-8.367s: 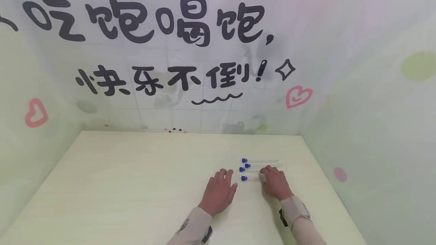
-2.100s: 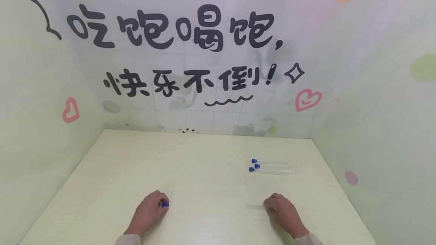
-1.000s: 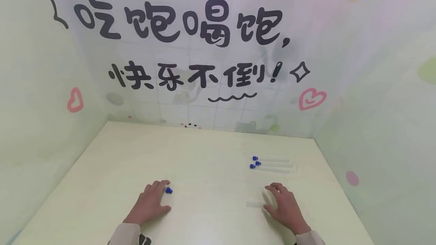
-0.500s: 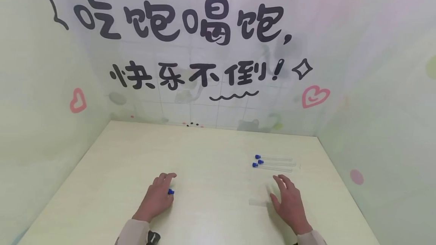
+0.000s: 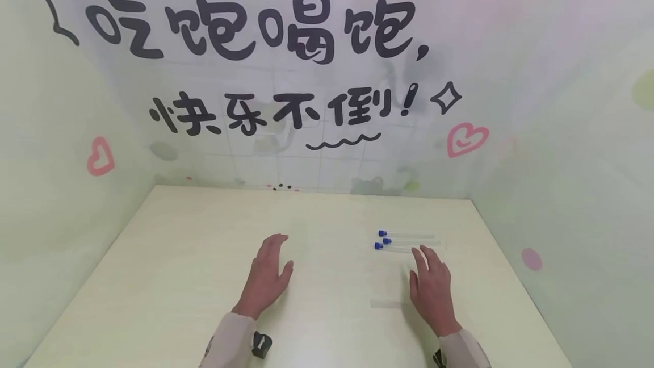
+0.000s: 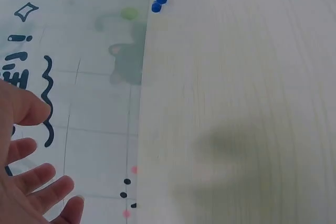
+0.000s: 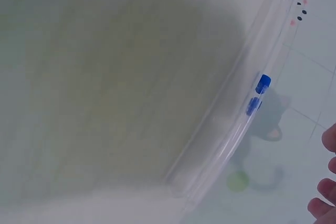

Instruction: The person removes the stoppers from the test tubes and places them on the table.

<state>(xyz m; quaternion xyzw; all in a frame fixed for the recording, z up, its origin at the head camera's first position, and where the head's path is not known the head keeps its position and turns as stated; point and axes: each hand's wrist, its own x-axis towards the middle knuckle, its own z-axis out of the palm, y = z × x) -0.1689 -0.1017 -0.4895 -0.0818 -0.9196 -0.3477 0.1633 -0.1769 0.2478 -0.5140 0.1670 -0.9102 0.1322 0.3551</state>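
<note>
Three clear test tubes [image 5: 409, 236] with blue stoppers [image 5: 378, 246] lie side by side at the right of the table. Nearer the front, another clear tube [image 5: 386, 304] lies without a stopper at its visible end; the right hand or its shadow obscures the rest. My right hand [image 5: 433, 291] hovers with loosely bent fingers, its fingertips overlapping the nearest stoppered tube in the head view. It holds nothing. My left hand [image 5: 264, 280] is raised, thumb apart from the fingers, with nothing in it. The loose blue stopper is out of sight, perhaps behind the left hand.
The pale wooden table [image 5: 204, 243] is enclosed by a printed back wall [image 5: 286, 158] and side walls. A black strap piece [image 5: 262, 345] sits at the left cuff.
Earlier, one stoppered tube was moved forward, its stopper pulled off, and both parts set down. Since then both hands have let go and moved toward the back, the left also rightward.
</note>
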